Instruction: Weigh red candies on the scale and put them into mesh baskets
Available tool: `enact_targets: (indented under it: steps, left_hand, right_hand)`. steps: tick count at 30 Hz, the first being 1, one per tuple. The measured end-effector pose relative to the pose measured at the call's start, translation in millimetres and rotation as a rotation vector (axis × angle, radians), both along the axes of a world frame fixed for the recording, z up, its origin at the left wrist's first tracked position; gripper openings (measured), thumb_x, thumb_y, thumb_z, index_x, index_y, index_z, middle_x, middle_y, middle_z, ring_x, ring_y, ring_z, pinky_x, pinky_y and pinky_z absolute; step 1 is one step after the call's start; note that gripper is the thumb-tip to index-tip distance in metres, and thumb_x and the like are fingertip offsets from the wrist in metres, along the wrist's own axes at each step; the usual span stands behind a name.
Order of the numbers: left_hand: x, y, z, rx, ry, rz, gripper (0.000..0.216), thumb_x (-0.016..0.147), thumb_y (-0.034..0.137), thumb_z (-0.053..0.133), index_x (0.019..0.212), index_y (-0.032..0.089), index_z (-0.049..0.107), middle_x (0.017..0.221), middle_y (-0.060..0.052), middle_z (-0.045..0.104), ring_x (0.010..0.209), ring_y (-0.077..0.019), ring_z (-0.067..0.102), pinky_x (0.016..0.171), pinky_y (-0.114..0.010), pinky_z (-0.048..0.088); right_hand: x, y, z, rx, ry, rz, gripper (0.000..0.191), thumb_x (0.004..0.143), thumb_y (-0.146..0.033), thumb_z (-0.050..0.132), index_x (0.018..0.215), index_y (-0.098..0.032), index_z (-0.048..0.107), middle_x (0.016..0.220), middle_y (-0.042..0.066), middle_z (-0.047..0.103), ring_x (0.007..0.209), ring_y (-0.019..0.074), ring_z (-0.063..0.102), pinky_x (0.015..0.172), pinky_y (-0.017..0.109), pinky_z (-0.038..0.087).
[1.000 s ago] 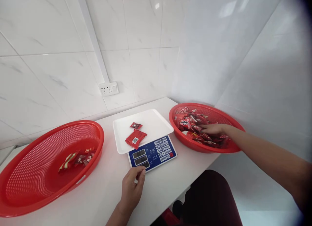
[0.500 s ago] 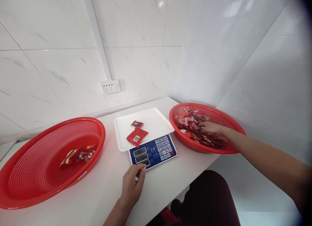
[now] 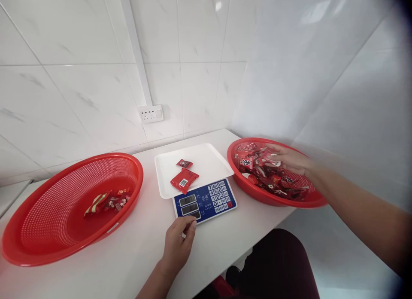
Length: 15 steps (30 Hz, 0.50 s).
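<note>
"So, where are the red packets (image 3: 277, 181)?"

"Heaped in the right-hand basket (image 3: 247, 193), right of the frame, with the right hand (image 3: 291, 159) over them."

"Is it gripping one?"

"Its fingers are bent towards the heap, but blur and overlap mean I can't tell. I'd pinch a single packet by its edge, clear of its neighbours."

"And the left hand (image 3: 178, 243)?"

"Curled, thumb against forefinger, nothing visible between, by the front edge of the scale (image 3: 205, 198), lower centre. Best not to lean on that."

"Further out?"

"On the white tray (image 3: 210, 159), mid-frame, a small packet (image 3: 184, 163) lies just above a larger packet (image 3: 184, 180); at far left, another basket (image 3: 41, 217) holds a few wrappers (image 3: 96, 203)."
</note>
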<state>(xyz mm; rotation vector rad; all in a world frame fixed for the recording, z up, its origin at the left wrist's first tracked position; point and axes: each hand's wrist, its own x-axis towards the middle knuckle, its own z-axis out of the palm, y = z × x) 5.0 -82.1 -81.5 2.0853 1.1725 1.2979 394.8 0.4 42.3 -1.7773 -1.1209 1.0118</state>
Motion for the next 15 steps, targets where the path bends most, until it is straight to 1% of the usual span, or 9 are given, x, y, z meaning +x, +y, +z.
enact_targets:
  steps: [2,5,7,9,11,13,15]
  left_hand:
    - [0,0,-0.3,-0.007,0.001,-0.007,0.014,0.087,0.022,0.05,0.087,0.018,0.063,0.071,-0.001,0.065,0.057,-0.0097,0.055,0.053,-0.019,0.047]
    - [0,-1,-0.7,-0.02,-0.001,-0.008,0.014,0.087,0.023,0.05,0.088,0.018,0.063,0.071,-0.002,0.064,0.058,-0.01,0.056,0.054,-0.019,0.048]
    - [1,-2,-0.8,-0.03,0.002,-0.005,0.015,0.088,0.024,0.049,0.088,0.017,0.063,0.07,-0.002,0.064,0.058,-0.0104,0.056,0.055,-0.02,0.048]
    - [2,-3,-0.7,-0.04,0.012,-0.006,0.017,0.088,0.024,0.048,0.088,0.017,0.063,0.071,-0.003,0.064,0.059,-0.0106,0.056,0.056,-0.02,0.049]
    - [2,-3,-0.4,-0.055,0.021,-0.011,0.018,0.088,0.025,0.048,0.088,0.017,0.063,0.072,-0.004,0.065,0.06,-0.011,0.057,0.058,-0.021,0.049]
    - [1,-3,0.2,-0.07,0.024,-0.007,0.018,0.088,0.025,0.047,0.088,0.017,0.064,0.074,-0.004,0.066,0.061,-0.0114,0.057,0.059,-0.022,0.049]
    - [0,-2,0.9,-0.076,0.018,0.005,0.019,0.088,0.025,0.047,0.087,0.017,0.064,0.074,-0.005,0.066,0.062,-0.0118,0.056,0.059,-0.023,0.049]
  right_hand:
    - [-4,1,0.3,0.02,-0.029,-0.064,0.054,0.075,-0.019,0.06,0.127,-0.024,0.046,0.112,0.007,0.062,0.095,0.0165,0.061,0.076,0.026,0.052]
    - [-9,4,0.3,0.052,-0.089,-0.129,0.04,0.076,-0.026,0.062,0.115,-0.02,0.055,0.114,0.009,0.062,0.101,0.0204,0.058,0.083,0.031,0.05]
    - [-18,5,0.9,0.089,-0.118,-0.151,0.037,0.076,-0.031,0.062,0.111,-0.02,0.057,0.113,0.008,0.063,0.104,0.0215,0.057,0.092,0.034,0.046]
    - [-32,6,1.6,0.135,-0.118,-0.141,0.035,0.077,-0.032,0.061,0.111,-0.022,0.058,0.11,0.005,0.064,0.105,0.0209,0.057,0.096,0.034,0.043]
    - [-55,8,1.5,0.18,-0.101,-0.061,0.034,0.079,-0.032,0.058,0.112,-0.023,0.058,0.11,0.005,0.065,0.104,0.0206,0.058,0.095,0.033,0.044]
    - [-82,11,-1.1,0.207,-0.113,0.068,0.037,0.08,-0.035,0.056,0.115,-0.023,0.057,0.111,0.007,0.064,0.103,0.0221,0.059,0.092,0.033,0.047]
    - [-110,16,-7.0,0.206,-0.182,0.216,0.044,0.081,-0.041,0.055,0.121,-0.021,0.055,0.112,0.009,0.064,0.102,0.0239,0.06,0.09,0.035,0.048]
